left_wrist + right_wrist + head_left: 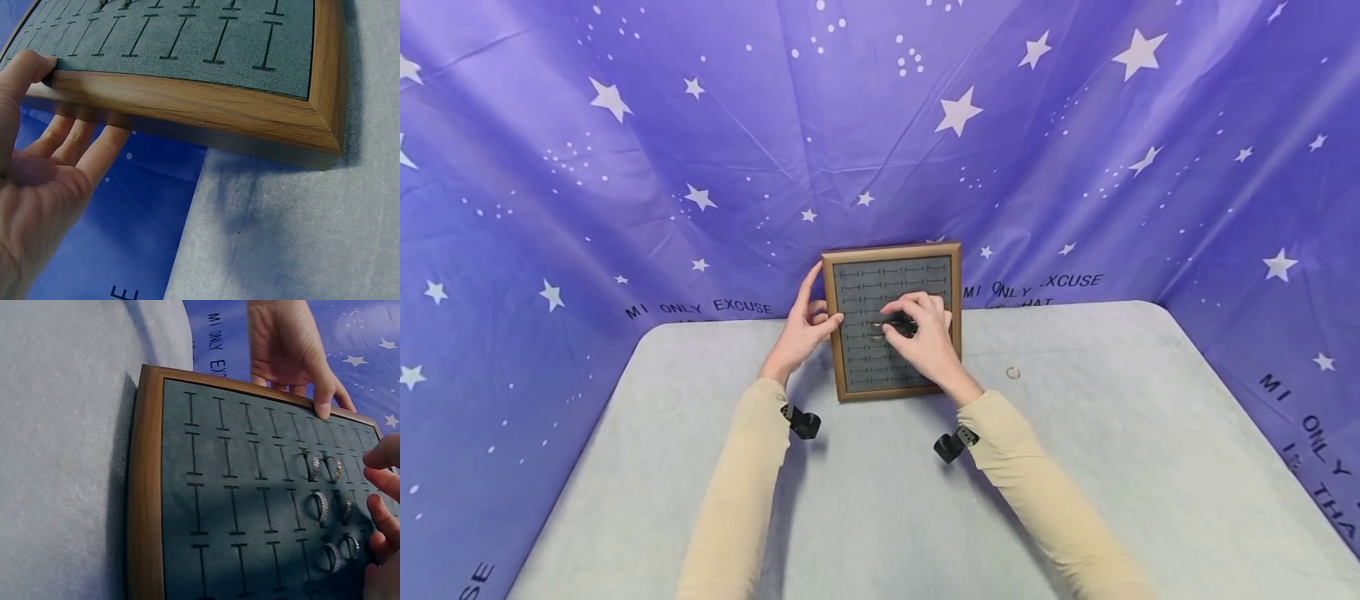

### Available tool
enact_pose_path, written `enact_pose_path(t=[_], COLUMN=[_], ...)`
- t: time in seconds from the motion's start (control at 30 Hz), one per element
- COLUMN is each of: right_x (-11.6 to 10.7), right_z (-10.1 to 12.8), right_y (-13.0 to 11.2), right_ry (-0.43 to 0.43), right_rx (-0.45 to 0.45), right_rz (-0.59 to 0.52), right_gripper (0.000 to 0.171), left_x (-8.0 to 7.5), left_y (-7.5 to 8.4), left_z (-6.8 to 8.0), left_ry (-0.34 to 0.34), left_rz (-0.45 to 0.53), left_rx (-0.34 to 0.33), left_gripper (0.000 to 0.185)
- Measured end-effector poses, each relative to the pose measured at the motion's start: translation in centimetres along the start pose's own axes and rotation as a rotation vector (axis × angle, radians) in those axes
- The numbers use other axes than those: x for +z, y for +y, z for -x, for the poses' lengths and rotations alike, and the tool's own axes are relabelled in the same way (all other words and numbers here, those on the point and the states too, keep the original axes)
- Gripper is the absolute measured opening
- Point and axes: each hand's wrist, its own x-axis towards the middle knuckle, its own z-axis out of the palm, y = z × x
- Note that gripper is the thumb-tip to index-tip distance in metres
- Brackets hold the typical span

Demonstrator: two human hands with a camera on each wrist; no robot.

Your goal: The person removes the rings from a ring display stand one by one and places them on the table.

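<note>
A wood-framed ring display board (861, 358) with a slotted grey-green pad leans upright at the back of the table. My left hand (805, 333) grips its left edge, thumb on the front and fingers behind the frame. Over the pad's middle is my right hand (925, 333), fingers bent, with thumb and index tips close to the seated rings. Several rings, among them a silver ring (322, 507) and a gold-toned ring (338, 469), stand in slots beside those fingertips. I cannot tell whether the right fingertips pinch a ring.
A loose ring (1013, 372) lies on the pale grey table (880, 500), right of the board. A purple star-printed curtain (880, 125) hangs close behind and along both sides. Small black cameras are strapped on both wrists.
</note>
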Motion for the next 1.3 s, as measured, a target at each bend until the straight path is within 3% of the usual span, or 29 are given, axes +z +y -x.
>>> enact_pose_path(t=[0.37,0.53,0.67,0.9,1.3], right_x=[1.2,1.8,2.5,3.2,3.1], right_z=[-0.1,-0.2,0.0,0.0,0.1], right_y=[0.2,0.2,0.0,-0.3,-0.9], right_ry=[0.021,0.045,0.087,0.132,0.124], right_rx=[-0.034,-0.034,-0.002,0.063,0.089], right_rz=[0.120,0.197,0.207,0.225,0.165], right_gripper=[0.008,0.006,0.003,0.003,0.004], left_x=[-0.2,-0.1,-0.1,-0.1,-0.1], left_y=[0.0,0.4,0.8,0.2,-0.1], left_z=[-0.1,-0.2,0.0,0.0,0.0], left_ry=[0.001,0.001,-0.009,-0.007,0.002], left_rz=[-0.043,-0.019,-0.001,-0.010,-0.055], left_rx=[-0.012,-0.024,-0.029,-0.031,-0.011], left_gripper=[0.090,0.090,0.090,0.090,0.089])
